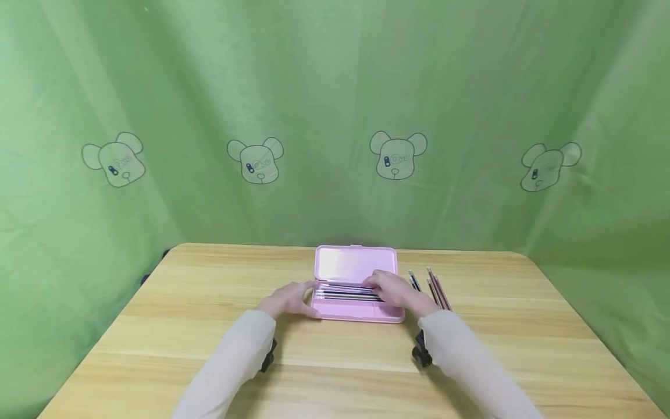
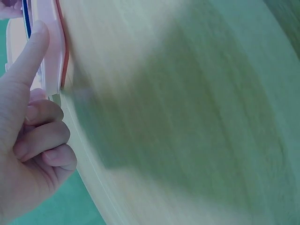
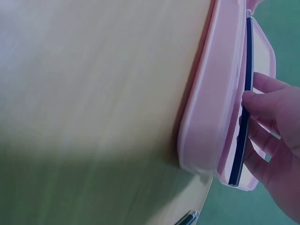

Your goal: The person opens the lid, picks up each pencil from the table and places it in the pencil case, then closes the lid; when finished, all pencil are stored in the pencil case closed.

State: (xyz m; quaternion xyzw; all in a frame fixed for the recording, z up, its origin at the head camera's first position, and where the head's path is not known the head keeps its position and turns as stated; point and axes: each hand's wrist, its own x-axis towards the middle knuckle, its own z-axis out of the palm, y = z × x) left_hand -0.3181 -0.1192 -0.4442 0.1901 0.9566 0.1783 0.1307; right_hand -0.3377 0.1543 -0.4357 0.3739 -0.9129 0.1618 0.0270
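A pink pencil case (image 1: 340, 311) lies on the table with its lid (image 1: 356, 265) swung back. Several striped pencils (image 1: 345, 295) lie lengthwise inside. My left hand (image 1: 293, 298) holds the case's left end; in the left wrist view its thumb (image 2: 33, 56) lies over the pink rim (image 2: 54, 51) while other fingers curl below. Over the case's right part, my right hand (image 1: 394, 288) pinches a dark pencil (image 3: 249, 56) between thumb and fingers, as the right wrist view shows. That pencil runs along the case's length; whether it touches the bottom I cannot tell.
Right of the case, dark pencils (image 1: 413, 279) and red pencils (image 1: 441, 291) lie on the wooden table (image 1: 335, 384), partly behind the right wrist. A green curtain (image 1: 324, 87) with bear-head drawings hangs beyond the table's back edge.
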